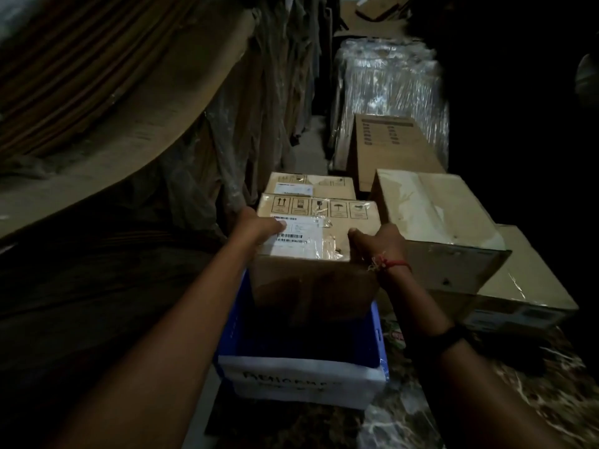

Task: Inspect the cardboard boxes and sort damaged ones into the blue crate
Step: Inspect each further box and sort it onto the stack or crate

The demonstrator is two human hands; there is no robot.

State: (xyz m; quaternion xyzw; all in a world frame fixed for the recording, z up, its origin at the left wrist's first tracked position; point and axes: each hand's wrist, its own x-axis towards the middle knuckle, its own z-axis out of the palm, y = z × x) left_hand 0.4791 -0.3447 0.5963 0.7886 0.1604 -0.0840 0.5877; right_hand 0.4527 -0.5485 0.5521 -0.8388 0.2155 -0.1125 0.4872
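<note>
Nearest, the blue crate [301,377] holds nothing I can make out, while the left hand [259,226] and right hand [377,243] grip the sides of a labelled cardboard box [321,280] over its far end, other boxes [437,222] beyond apparently awaiting inspection.

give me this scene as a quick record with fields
held item: cardboard box, shipping label and handling symbols on top
left hand: grips the box's left edge, thumb on the label
right hand: grips the box's right edge
blue crate: directly below the held box, white paper on its near wall
nearby: second box behind, creased box to the right
damage: cannot tell, light too dim
</note>
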